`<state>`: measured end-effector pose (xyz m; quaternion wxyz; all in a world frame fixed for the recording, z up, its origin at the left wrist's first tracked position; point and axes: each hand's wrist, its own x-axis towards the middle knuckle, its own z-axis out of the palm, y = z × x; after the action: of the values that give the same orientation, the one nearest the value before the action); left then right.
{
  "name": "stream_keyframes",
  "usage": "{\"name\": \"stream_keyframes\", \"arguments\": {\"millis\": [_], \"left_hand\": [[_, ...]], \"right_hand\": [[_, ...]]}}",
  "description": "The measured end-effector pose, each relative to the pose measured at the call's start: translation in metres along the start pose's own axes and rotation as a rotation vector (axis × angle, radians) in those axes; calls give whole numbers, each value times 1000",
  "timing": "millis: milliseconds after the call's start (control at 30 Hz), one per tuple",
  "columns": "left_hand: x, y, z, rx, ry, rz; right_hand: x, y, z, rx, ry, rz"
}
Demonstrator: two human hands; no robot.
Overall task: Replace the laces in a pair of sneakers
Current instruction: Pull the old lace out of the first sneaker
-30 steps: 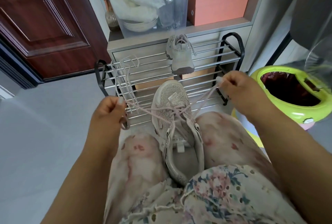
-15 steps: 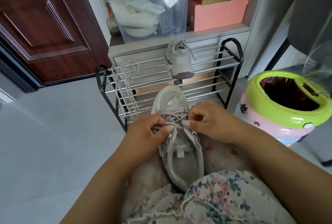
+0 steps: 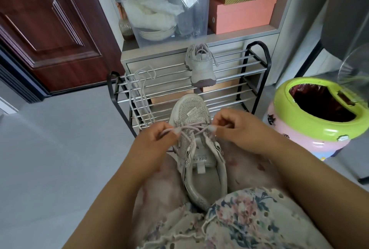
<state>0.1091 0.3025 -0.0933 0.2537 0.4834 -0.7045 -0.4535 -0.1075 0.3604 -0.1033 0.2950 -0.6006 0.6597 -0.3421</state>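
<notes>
A pale grey sneaker [image 3: 201, 164] with sparkly trim lies between my knees, toe pointing away from me. A light pink lace [image 3: 191, 129] crosses its upper eyelets. My left hand [image 3: 153, 144] pinches the lace's left part just beside the shoe. My right hand [image 3: 235, 129] pinches the right part close to the eyelets. The second sneaker [image 3: 200, 67] sits laced on the top bars of the shoe rack [image 3: 257, 63]. A loose pale lace [image 3: 139, 97] hangs over the rack's left end.
A green and pink bin [image 3: 317, 123] with a dark liner stands at the right. Behind the rack are a grey cabinet [image 3: 219, 41], a clear storage box [image 3: 165, 9] and orange boxes [image 3: 243, 15]. A dark wooden door [image 3: 52, 29] is at the left.
A second ago both hands pulled the lace ends wide apart. They then came together over the shoe and now hold the lace close to the eyelets, slightly apart again.
</notes>
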Motion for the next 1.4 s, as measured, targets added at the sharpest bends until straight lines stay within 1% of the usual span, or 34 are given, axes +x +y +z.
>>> {"name": "stream_keyframes", "arguments": {"millis": [33, 100, 200, 267, 400, 500, 533, 600, 633, 667, 733, 767, 833, 900, 933, 1067, 1167, 1233, 1400], "left_hand": [[0, 0, 3, 56, -27, 39], [1, 0, 8, 132, -46, 110], [2, 0, 14, 148, -34, 165], [2, 1, 17, 106, 0, 167], [-1, 1, 21, -86, 78, 86], [-4, -1, 27, -259, 113, 19], [-3, -2, 27, -382, 117, 4], [-1, 0, 28, -702, 103, -29], [0, 1, 28, -786, 96, -44], [0, 2, 29, -788, 90, -56], [-2, 1, 30, -666, 87, -56], [-4, -1, 29, -592, 89, -36], [-8, -3, 23, -483, 67, 34], [-13, -2, 16, -403, 46, 97], [-14, -2, 13, -338, 60, 122], [-1, -3, 5, -40, 202, 244], [7, 3, 7, 103, 155, 355], [7, 4, 12, 144, 123, 347], [7, 3, 20, 192, 53, 186]], "right_hand": [[0, -1, 3, -69, -36, -18], [0, -3, 5, -151, -55, -54], [1, -5, 8, -140, -60, -90], [1, -5, 10, -121, -61, -98], [1, -2, 12, -30, 14, -68], [-1, -3, 13, -21, 81, -66], [-1, -3, 13, -38, 98, -63], [0, -4, 15, -41, 111, -49], [0, -5, 16, 48, 110, -25], [1, -5, 16, 193, 115, 1], [2, -5, 10, 380, 155, 34], [2, -4, 6, 378, 173, 12], [-2, -3, -3, 296, 136, -57], [-7, -4, -6, 219, 69, -82], [-8, -4, -7, 186, 71, -88], [0, -10, -5, 97, 185, -141], [6, -13, 2, 1, 144, -144], [7, -14, 7, -68, 97, -124], [7, -16, 8, -77, 22, -11]]}}
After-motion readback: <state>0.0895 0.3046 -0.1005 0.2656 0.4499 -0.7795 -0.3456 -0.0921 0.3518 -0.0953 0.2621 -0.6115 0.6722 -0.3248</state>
